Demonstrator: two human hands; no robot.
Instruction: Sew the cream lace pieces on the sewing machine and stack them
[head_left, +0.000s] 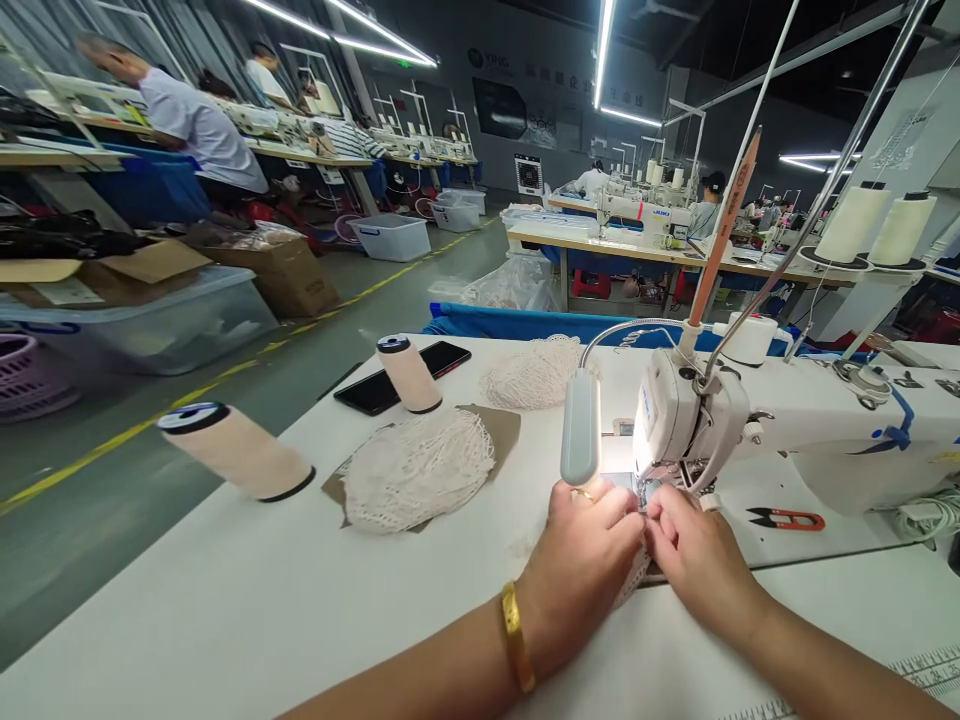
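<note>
A white sewing machine (pixel 667 420) stands on the table with its lamp (pixel 582 425) lit beside the needle. Both my hands meet right at its presser foot. My left hand (pixel 585 560) is closed, fingers bent over white lace fabric (pixel 636 578) that hangs out below them. My right hand (pixel 697 555) pinches the same lace close to the needle, thumb and fingertips pressed together. Most of the lace is hidden under my hands. To the left, a pile of white lace pieces (pixel 420 470) lies on brown card, and another lace pile (pixel 532 372) sits farther back.
Two cream thread cones (pixel 409 375) and a black phone (pixel 401 378) are on the table's left. Red-handled thread snips (pixel 787 519) lie on the machine bed. A ruler (pixel 926 672) is at the lower right. People work at other machines beyond; a plastic bin (pixel 390 238) stands on the floor.
</note>
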